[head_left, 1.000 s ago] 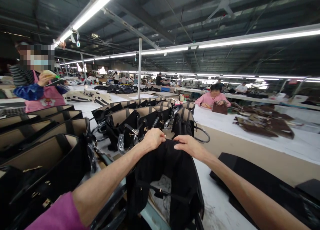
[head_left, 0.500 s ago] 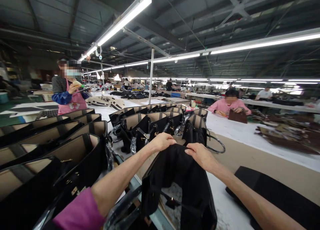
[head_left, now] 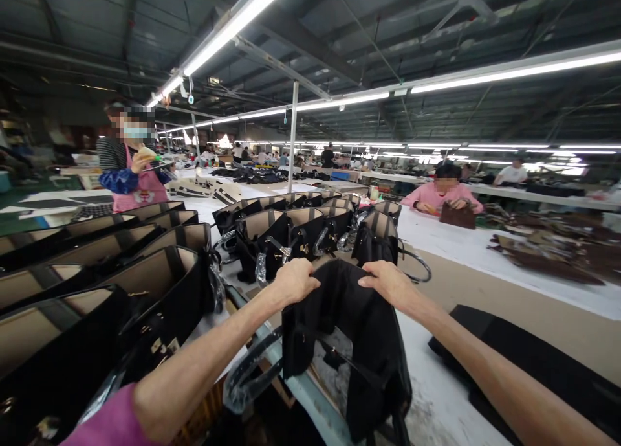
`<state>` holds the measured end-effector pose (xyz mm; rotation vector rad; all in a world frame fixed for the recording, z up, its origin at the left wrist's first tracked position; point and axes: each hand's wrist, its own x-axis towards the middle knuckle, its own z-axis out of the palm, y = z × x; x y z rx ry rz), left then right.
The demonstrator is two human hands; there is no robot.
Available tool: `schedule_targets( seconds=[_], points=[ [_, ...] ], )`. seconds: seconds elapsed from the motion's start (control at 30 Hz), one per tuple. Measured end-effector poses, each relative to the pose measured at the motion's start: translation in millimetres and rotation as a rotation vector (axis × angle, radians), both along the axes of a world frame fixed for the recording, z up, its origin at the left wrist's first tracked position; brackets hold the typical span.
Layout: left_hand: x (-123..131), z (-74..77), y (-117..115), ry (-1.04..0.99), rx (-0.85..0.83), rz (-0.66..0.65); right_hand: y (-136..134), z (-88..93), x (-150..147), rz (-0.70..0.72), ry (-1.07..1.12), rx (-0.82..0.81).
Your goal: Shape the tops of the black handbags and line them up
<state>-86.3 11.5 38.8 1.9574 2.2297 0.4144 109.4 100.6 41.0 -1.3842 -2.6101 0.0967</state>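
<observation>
While both arms reach forward, my left hand [head_left: 294, 282] and right hand [head_left: 391, 284] each grip the top edge of one black bag [head_left: 349, 342], held above the white table [head_left: 466, 252]. Rows of open black bags [head_left: 160, 271] stand at left. Dark sheet [head_left: 524, 362] lies at right.

Both hands [head_left: 339, 283] grip black bag [head_left: 354, 342] top edge.
</observation>
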Motion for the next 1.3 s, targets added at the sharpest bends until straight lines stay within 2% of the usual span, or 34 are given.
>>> schedule_targets(
  seconds=[0.07, 0.17, 0.27, 0.37, 0.5, 0.7, 0.93, 1.1, 1.3],
  points=[
    [1.4, 0.0, 1.8, 0.002, 0.004, -0.016, 2.4, 0.4, -7.7, 0.040, 0.000, 0.075],
    [2.2, -2.4, 5.8, 0.014, 0.016, -0.035, 7.9, -0.8, -28.2, 0.269, 0.027, 0.188],
    [-0.7, -5.2, 7.4, 0.020, 0.018, -0.043, 17.3, -4.3, -47.6, 0.439, 0.018, 0.190],
    [-10.6, -6.0, -1.0, 0.011, -0.013, -0.040, 26.7, -8.5, -55.3, 0.447, 0.030, 0.170],
    [-24.1, -7.0, -28.6, -0.039, 0.013, -0.002, 31.9, -12.9, -56.3, 0.455, 0.076, 0.139],
    [-23.3, -14.1, -61.2, -0.154, 0.101, 0.057, 34.0, -13.7, -59.1, 0.447, 0.139, 0.100],
    [-20.6, -24.9, -65.3, -0.161, 0.220, 0.059, 48.5, -12.4, -56.0, 0.438, 0.206, -0.085],
    [-21.0, -25.3, -67.5, -0.153, 0.244, 0.025, 51.3, -14.3, -54.2, 0.447, 0.199, -0.079],
    [-16.0, -24.8, -68.7, -0.214, 0.254, 0.008, 25.8, -18.2, -51.5, 0.461, 0.215, 0.054]
  ],
)
